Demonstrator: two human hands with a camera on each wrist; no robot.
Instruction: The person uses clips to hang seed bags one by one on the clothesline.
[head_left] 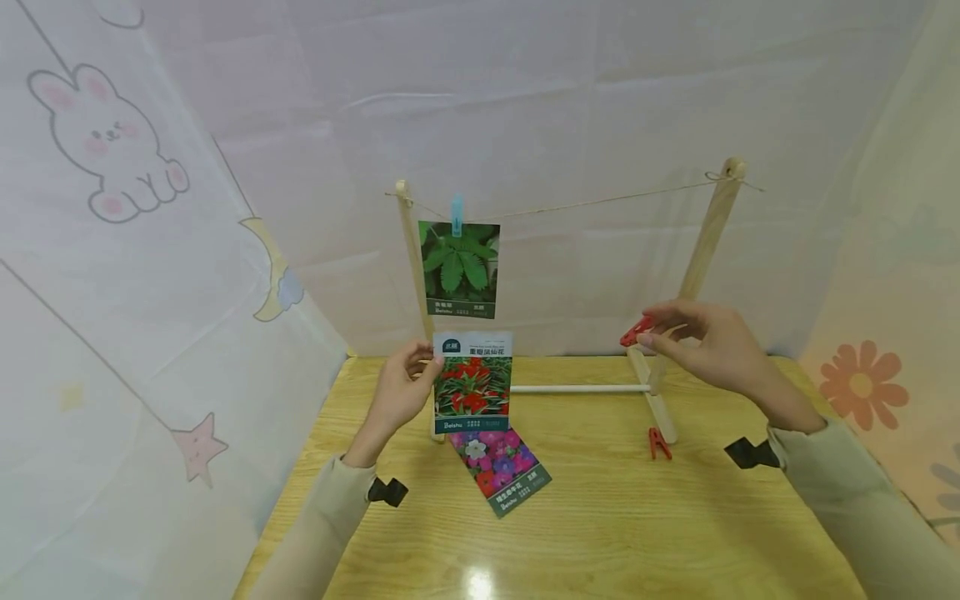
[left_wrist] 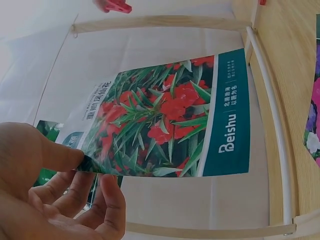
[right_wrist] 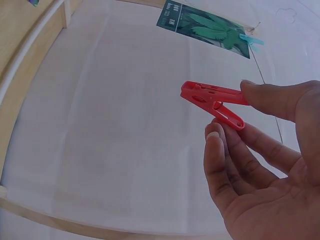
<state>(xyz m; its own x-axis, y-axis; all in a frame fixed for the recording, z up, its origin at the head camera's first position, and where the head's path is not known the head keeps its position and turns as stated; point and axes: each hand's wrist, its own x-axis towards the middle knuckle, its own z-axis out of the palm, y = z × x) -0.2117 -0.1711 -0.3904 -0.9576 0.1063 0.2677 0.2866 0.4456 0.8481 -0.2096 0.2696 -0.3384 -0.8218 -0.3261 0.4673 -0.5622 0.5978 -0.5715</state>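
Note:
My left hand [head_left: 405,383] pinches the left edge of a seed packet with red flowers [head_left: 472,387], held upright in front of the wooden stand. In the left wrist view the thumb lies over a corner of this packet [left_wrist: 160,120]. My right hand [head_left: 708,342] holds a red clothespin [head_left: 636,331] by its handle ends, between thumb and fingers; the right wrist view shows the clothespin [right_wrist: 212,102] with its tip pointing away from the palm. Above the left hand, a green-leaf packet [head_left: 461,271] hangs from the string [head_left: 600,202] by a light blue clothespin [head_left: 457,217].
A packet with pink and purple flowers [head_left: 502,471] lies on the wooden table [head_left: 600,517], partly behind the held one. Another red clothespin [head_left: 659,444] lies by the stand's right foot. The stand's posts [head_left: 708,233] carry the string; a white rod [head_left: 577,389] joins them low down.

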